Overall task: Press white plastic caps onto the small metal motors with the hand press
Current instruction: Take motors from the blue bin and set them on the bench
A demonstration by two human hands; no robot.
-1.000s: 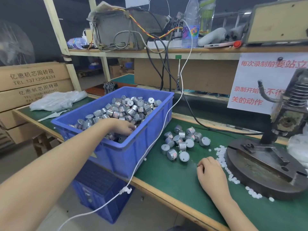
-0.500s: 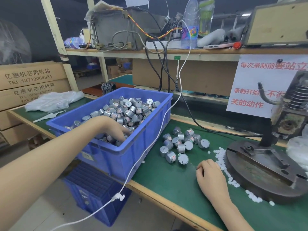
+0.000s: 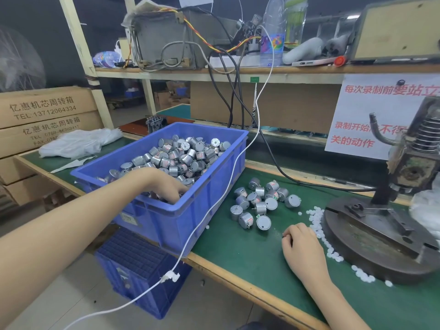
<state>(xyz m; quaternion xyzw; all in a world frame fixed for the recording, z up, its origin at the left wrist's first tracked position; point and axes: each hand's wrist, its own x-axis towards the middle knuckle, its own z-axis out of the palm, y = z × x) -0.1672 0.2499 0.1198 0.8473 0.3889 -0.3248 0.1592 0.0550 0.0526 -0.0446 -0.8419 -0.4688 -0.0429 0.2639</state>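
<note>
A blue bin (image 3: 215, 186) heaped with small metal motors (image 3: 183, 156) stands on the green mat. My left hand (image 3: 164, 185) reaches into its near corner, fingers curled down around motors, fingertips hidden behind the rim. Several loose motors (image 3: 259, 202) lie on the mat to the right of the bin. Small white caps (image 3: 317, 222) are strewn along the round base (image 3: 381, 248) of the hand press (image 3: 414, 163), whose lever (image 3: 378, 132) curves up. My right hand (image 3: 302, 245) rests on the mat just left of the caps, fingers curled under, nothing visible in it.
A white cable (image 3: 214, 206) hangs from the shelf across the bin and off the table's front edge (image 3: 238, 279). A second blue crate (image 3: 138, 265) sits under the table. Cardboard boxes (image 3: 47, 108) and a plastic bag (image 3: 78, 141) are at the left. A paper sign (image 3: 369, 115) hangs behind the press.
My left hand has drawn back from the middle of the pile toward the bin's near corner and dug in there. My right hand has stayed in place.
</note>
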